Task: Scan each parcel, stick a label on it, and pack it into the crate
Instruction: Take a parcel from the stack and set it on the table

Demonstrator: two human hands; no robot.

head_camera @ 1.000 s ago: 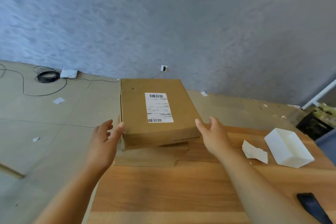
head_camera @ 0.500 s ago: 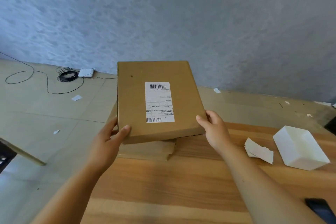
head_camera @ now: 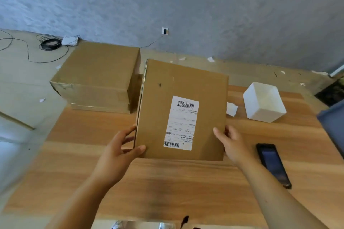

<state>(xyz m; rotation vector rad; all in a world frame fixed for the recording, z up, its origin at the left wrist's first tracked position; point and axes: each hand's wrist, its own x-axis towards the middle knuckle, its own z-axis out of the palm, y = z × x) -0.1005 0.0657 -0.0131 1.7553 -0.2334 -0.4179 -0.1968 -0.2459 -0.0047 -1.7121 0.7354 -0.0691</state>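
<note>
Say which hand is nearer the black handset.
Right. The right hand grips the parcel on the side by the black handset; the left hand grips its opposite side, farther away.

Grey-blue wall (head_camera: pixel 204 5), tan floor (head_camera: pixel 22 72), wooden table (head_camera: pixel 167 182)

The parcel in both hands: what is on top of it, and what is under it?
On the parcel sits a white label with two barcodes. The wooden table shows past its near edge and sides; what lies directly beneath is covered.
</note>
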